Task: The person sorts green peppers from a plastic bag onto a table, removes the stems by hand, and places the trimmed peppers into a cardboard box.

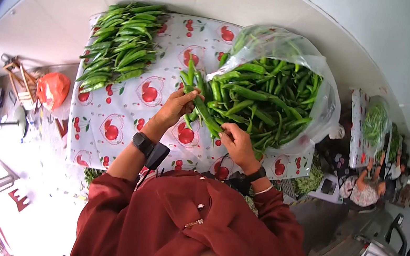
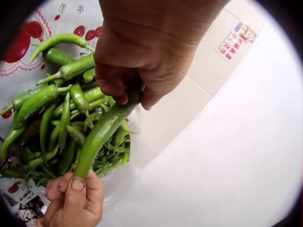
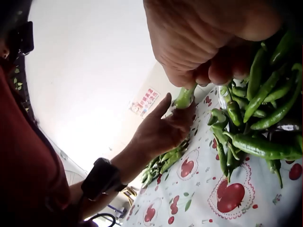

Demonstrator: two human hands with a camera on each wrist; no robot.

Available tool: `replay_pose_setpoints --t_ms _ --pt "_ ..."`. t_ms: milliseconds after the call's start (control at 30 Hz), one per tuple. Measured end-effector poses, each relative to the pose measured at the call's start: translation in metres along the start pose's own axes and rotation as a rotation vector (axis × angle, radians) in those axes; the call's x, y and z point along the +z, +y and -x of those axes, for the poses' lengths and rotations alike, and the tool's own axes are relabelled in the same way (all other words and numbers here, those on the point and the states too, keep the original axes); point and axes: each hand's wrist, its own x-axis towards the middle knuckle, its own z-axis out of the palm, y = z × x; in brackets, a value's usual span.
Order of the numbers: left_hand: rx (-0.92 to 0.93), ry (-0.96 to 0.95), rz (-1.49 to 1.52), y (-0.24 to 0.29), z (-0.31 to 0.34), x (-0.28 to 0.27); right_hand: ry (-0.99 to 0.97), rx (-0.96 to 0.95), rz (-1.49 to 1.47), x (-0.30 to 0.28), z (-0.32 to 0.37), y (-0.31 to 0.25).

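Just before the plastic bag (image 1: 328, 101), the right hand (image 1: 237, 143) and left hand (image 1: 179, 105) each have a closed grip on one end of a long pepper (image 1: 207, 117) above the counter (image 1: 171, 70). Farther back, left of the bag, lies a pile of peppers (image 1: 119, 43).

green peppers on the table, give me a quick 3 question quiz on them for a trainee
1. True or false: the left hand and the right hand hold the same pepper.
2. The loose pile of peppers lies: A) on the table at the person's left, B) on the floor, C) on a chair.
3. What holds the peppers nearest the right hand?

Key
1. True: the left hand grips one end and the right hand pinches the other.
2. A
3. A clear plastic bag, open towards the person.
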Motion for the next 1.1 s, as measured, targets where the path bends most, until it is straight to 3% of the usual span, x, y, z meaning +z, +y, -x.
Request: replay_pose_setpoints --t_ms 133,233,367,400,467,533,600,800,867,1100 --pt "0.099 0.247 -0.215 0.019 0.025 -0.037 0.025 0.126 -0.115 -0.005 0.005 0.016" --pt "0.364 0.367 -0.609 0.023 0.041 -0.090 0.045 0.207 -0.096 -0.014 0.012 0.031" --pt "0.191 0.600 -1.204 0.041 0.083 -0.117 0.057 0.285 -0.095 -0.017 0.020 0.045" --pt "0.187 0.610 -1.201 0.040 0.086 -0.119 0.053 0.300 -0.099 -0.017 0.021 0.048" --pt "0.133 0.619 -1.513 0.031 0.090 -0.127 0.026 0.306 -0.097 -0.017 0.022 0.050" --pt "0.062 0.616 -1.469 0.015 0.087 -0.131 0.014 0.334 -0.089 -0.017 0.024 0.059" --pt "0.365 0.559 -1.433 -0.003 0.092 -0.128 0.019 0.367 -0.098 -0.022 0.029 0.065" --pt "0.367 0.580 -1.288 -0.020 0.118 -0.124 0.075 0.410 -0.063 -0.047 0.061 0.080" --pt "0.333 0.693 -1.260 -0.022 0.132 -0.125 0.124 0.476 -0.074 -0.056 0.076 0.086" --pt "0.341 0.817 -1.162 -0.036 0.153 -0.149 0.224 0.703 -0.183 -0.083 0.127 0.115"
